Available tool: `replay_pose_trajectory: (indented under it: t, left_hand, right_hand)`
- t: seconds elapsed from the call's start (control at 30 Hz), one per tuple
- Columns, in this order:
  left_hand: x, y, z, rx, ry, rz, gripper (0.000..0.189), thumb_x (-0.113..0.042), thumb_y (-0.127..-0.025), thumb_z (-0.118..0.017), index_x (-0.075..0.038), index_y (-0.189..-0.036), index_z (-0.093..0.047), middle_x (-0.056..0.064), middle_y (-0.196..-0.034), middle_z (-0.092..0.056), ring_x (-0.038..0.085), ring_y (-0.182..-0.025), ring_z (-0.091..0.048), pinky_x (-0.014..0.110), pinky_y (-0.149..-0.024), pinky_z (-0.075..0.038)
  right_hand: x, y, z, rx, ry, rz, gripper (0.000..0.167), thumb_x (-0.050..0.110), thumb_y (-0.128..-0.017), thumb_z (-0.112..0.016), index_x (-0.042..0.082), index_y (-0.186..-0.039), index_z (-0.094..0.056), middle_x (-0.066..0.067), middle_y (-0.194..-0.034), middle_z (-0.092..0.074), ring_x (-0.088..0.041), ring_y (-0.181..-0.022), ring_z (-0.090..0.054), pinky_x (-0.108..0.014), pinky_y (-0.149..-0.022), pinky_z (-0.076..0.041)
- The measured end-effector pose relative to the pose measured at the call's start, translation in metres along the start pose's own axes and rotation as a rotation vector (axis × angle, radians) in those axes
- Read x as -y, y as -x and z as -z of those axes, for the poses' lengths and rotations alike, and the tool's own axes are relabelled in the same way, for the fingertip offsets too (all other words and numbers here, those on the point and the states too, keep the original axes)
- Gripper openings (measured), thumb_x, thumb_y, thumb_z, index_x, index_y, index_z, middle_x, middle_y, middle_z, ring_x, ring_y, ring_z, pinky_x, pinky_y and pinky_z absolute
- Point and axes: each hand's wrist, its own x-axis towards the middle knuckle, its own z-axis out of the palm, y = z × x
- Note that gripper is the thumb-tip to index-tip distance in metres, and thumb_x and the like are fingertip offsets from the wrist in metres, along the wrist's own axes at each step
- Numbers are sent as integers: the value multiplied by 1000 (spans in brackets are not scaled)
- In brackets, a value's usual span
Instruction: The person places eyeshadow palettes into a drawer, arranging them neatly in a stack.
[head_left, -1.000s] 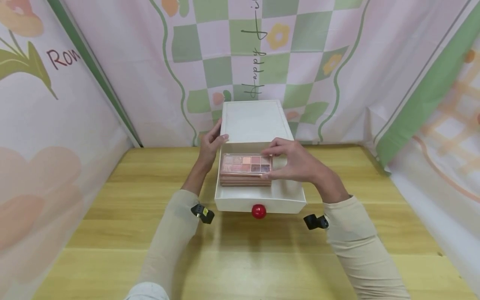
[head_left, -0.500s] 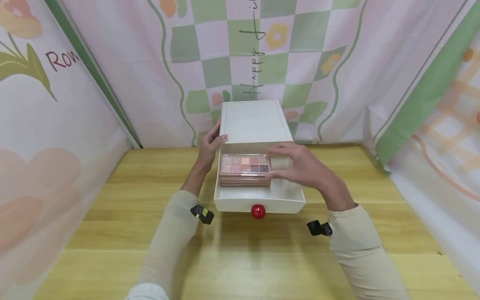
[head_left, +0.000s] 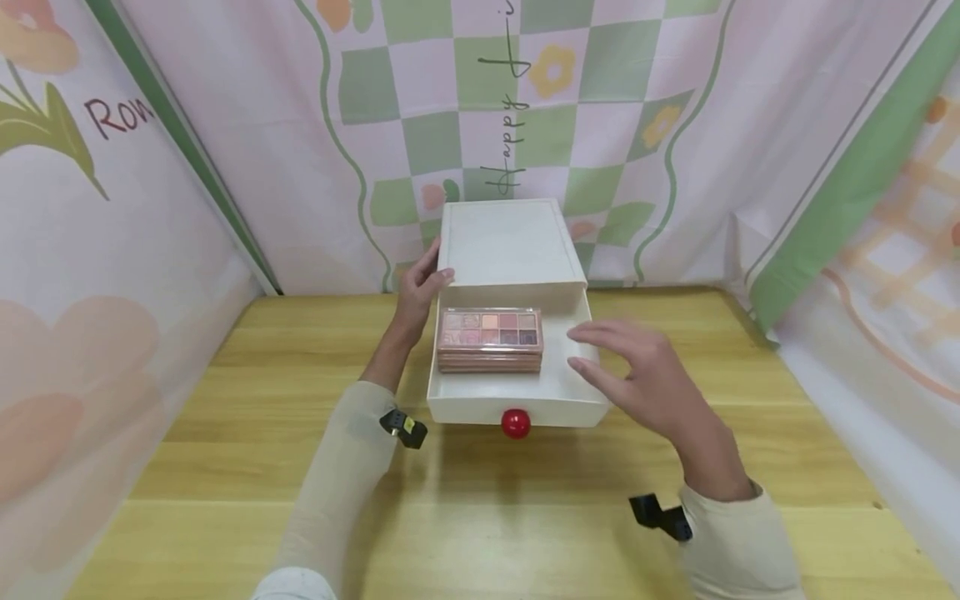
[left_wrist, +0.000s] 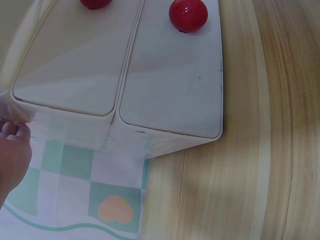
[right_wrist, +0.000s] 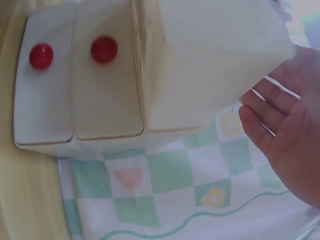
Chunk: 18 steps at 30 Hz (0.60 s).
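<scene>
A white drawer cabinet stands with its top drawer pulled out. In the drawer's left part lies a stack of pink eyeshadow palettes, the top palette showing its colour pans through a clear cover. My left hand holds the cabinet's left side near the front, thumb over the top edge and fingers along the side. My right hand is over the drawer's right wall, thumb and fingers apart with nothing between them. From the right wrist, the right hand shows beside the pulled-out drawer.
Below the top drawer are two closed drawers with red knobs. Another red knob is on the open drawer's front. The cabinet is on a wooden table, with a patterned curtain close behind it.
My right hand has let go of the top palette and moved right and toward me. The palette stays on the stack. My left hand keeps its place on the cabinet.
</scene>
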Motion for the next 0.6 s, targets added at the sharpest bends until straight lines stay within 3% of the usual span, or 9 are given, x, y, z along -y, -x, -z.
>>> replay_pose_trajectory:
  t: [0.07, 0.13, 0.3, 0.47, 0.53, 0.6]
  left_hand:
    - [-1, 1, 0, -2, -2, 6, 76, -22, -91, -55, 0, -158, -27, 16, -168, -26, 30, -157, -29, 37, -130, -28]
    - [-1, 1, -1, -4, 1, 12, 76, -21, -91, -54, 1, -158, -27, 17, -169, -25, 30, -157, -28, 37, -131, -27]
    - [-1, 2, -2, -8, 8, 15, 75, -20, -91, -54, 2, -157, -27, 17, -168, -27, 30, -157, -30, 37, -130, -29]
    - [-2, 1, -3, -13, 4, 18, 75, -21, -91, -55, 2, -157, -27, 17, -168, -27, 29, -156, -30, 35, -130, -30]
    - [-2, 2, -2, -15, 4, 20, 75, -21, -91, -54, 1, -158, -27, 16, -168, -26, 29, -157, -29, 35, -130, -29]
    - [-2, 2, -2, -19, 5, 23, 76, -22, -91, -54, 1, -158, -27, 16, -169, -25, 29, -157, -29, 35, -130, -29]
  right_hand:
    - [9, 8, 0, -45, -26, 27, 29, -2, -76, -80, -3, -105, -76, -15, -102, -79, -28, -95, -73, -5, -102, -46]
    - [19, 16, -2, -86, -50, 41, 21, 9, -86, -78, -2, -103, -76, -15, -99, -79, -24, -93, -73, -5, -101, -47]
    - [41, 35, -10, -170, -140, 65, 39, 32, -101, -61, -3, -99, -76, -17, -94, -77, -12, -97, -71, -9, -102, -51]
    - [61, 46, -23, -213, -248, 113, 24, 19, -98, -66, -4, -100, -75, -18, -93, -77, -8, -100, -73, -14, -100, -55]
    - [69, 51, -29, -207, -297, 86, 15, 7, -93, -70, -3, -102, -75, -18, -93, -77, -7, -99, -73, -14, -98, -57]
    - [76, 56, -37, -187, -348, 31, 19, -5, -85, -70, -2, -103, -75, -17, -94, -78, -6, -99, -73, -14, -97, -57]
